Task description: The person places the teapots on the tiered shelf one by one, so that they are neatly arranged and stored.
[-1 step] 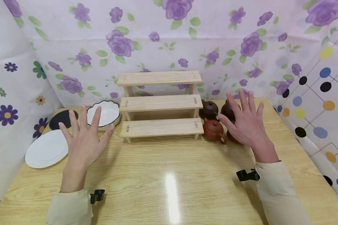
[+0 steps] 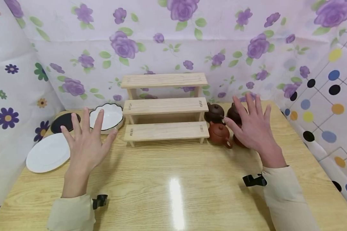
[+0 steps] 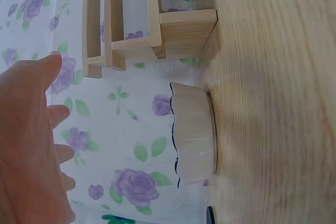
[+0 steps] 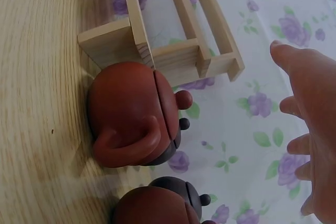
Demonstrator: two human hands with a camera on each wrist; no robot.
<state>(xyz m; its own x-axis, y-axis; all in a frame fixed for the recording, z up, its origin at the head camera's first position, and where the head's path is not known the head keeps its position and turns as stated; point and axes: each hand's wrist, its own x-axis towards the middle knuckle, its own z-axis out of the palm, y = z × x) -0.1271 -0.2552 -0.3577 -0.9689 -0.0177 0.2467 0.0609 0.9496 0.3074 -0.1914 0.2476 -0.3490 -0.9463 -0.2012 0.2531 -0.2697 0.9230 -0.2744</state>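
Observation:
My left hand (image 2: 86,146) hovers over the table with its fingers spread, holding nothing. Beyond its fingertips stands a white scalloped bowl (image 2: 112,117) with a dark rim, its side seen in the left wrist view (image 3: 193,135). A white plate (image 2: 47,155) and a black oval dish (image 2: 60,123) lie to the left. On the other side my right hand (image 2: 254,131), also spread and holding nothing, is above the teapots. A reddish-brown teapot (image 2: 218,134) stands before a dark brown teapot (image 2: 214,113). The hand partly covers another dark teapot (image 2: 233,113) and a second reddish teapot (image 4: 152,208).
A three-tier wooden stand (image 2: 165,131) sits at the middle back of the table, with bare steps. Floral cloth (image 2: 150,54) hangs close behind it. Patterned cloths flank the table (image 2: 150,179) on both sides. A light reflects off the wood in front.

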